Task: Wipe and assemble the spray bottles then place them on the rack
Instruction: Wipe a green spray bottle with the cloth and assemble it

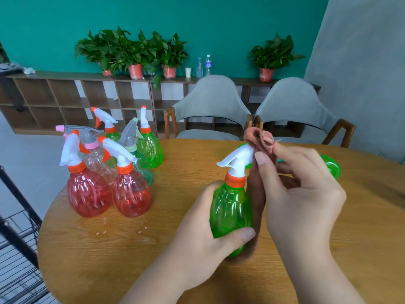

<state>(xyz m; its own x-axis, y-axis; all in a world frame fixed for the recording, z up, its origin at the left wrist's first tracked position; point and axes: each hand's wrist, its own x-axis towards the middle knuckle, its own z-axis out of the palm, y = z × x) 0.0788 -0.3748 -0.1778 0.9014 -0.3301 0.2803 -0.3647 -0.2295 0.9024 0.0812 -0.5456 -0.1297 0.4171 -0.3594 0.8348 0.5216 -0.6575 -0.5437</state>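
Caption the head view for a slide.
Left hand grips a green spray bottle while the right hand holds a brown cloth against its trigger head.

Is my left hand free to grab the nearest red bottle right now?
Probably not yet: the left hand grips the green bottle. The red bottle stands near it across bare table, so with the green bottle set down the way looks free.

Of the person, only the left hand (pixel 197 216) and the right hand (pixel 302 194) showed, with their forearms, above the near half of the desk (pixel 109 260). Both forearms were bare from the wrist back as far as they showed. The fingernails were short, plain and rounded, and the thumbnails were broad.
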